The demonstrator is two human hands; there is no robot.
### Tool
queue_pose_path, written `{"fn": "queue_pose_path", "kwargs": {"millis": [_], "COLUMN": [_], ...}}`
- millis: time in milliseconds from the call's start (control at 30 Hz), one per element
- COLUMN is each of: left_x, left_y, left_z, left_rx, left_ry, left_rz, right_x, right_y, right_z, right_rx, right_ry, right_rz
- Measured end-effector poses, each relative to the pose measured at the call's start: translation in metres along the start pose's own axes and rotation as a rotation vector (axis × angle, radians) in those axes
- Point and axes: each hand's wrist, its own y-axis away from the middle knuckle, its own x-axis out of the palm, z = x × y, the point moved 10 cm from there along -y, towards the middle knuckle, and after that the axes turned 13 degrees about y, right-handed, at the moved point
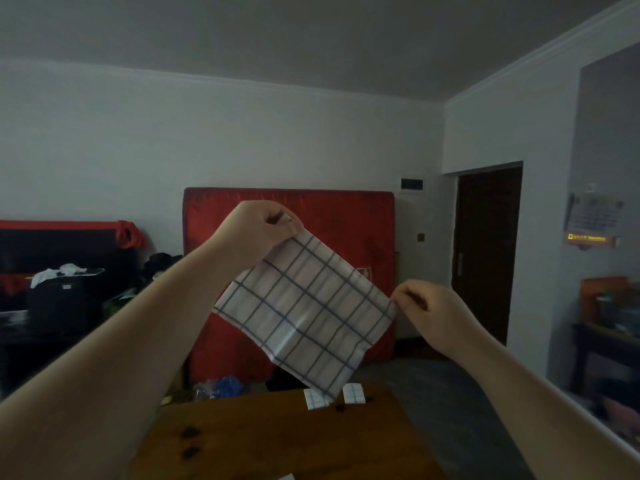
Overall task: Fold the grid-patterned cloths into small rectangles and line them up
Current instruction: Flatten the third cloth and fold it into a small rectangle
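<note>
A white cloth with a blue grid (304, 313) hangs spread out in the air above the far end of the wooden table (277, 441). My left hand (263, 226) pinches its upper corner, raised high. My right hand (420, 306) pinches the right corner, lower down. The cloth slants down to the right, creased, and its lowest corner dangles just over the table's far edge. Two small folded grid cloths lie side by side there: one (315, 399) partly hidden behind the hanging corner, the other (354, 393) to its right.
A red upright mattress (346, 220) leans on the far wall behind the table. Dark furniture with clutter stands at the left (62, 289). A dark door (488, 251) is at the right, with a shelf (609, 327) beside it. A white scrap (285, 477) lies at the table's near edge.
</note>
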Motion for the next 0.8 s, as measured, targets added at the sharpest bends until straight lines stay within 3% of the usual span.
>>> {"fn": "queue_pose_path", "kwargs": {"millis": [133, 333, 533, 733, 800], "left_x": [0.028, 0.065, 0.066, 0.031, 0.035], "left_y": [0.009, 0.02, 0.027, 0.024, 0.03], "left_z": [-0.007, -0.013, -0.011, 0.006, 0.018], "left_rx": [-0.007, 0.025, 0.01, -0.103, -0.149], "left_ry": [-0.056, -0.051, -0.025, 0.183, 0.198], "left_rz": [0.097, 0.191, 0.187, 0.048, 0.126], "right_x": [-0.011, -0.006, -0.005, 0.004, 0.005], "right_y": [-0.008, -0.021, -0.02, -0.016, -0.015], "right_z": [0.027, 0.08, 0.081, 0.059, 0.057], "right_rx": [-0.052, -0.108, -0.118, -0.03, -0.017], "right_ry": [-0.056, -0.27, -0.28, -0.327, -0.366], "right_rz": [-0.092, -0.003, -0.044, 0.013, 0.014]}}
